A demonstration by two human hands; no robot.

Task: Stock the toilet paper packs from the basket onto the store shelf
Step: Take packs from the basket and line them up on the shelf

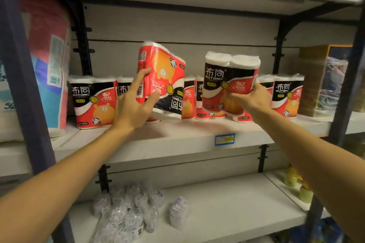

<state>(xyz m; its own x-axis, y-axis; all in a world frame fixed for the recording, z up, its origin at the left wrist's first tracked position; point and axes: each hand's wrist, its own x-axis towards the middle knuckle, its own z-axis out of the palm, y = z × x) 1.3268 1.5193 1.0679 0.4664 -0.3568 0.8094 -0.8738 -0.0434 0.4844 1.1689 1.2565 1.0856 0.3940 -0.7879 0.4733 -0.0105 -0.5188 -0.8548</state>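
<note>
Each hand holds one soft, light toilet paper pack, left hand [132,102] on an upside-down pack [164,79], right hand [254,97] on an upright pack [229,83]; grip the sides gently, since the film looks slippery.

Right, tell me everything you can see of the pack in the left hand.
The pack is a two-roll toilet paper bundle in shiny plastic wrap, printed red, black and orange with a bear, a barcode and a QR code. It is upside down, its lettering inverted, and tilted. The left hand holds it at its left edge, thumb on the front. Its lower end sits at the shelf, in front of the standing row.
</note>
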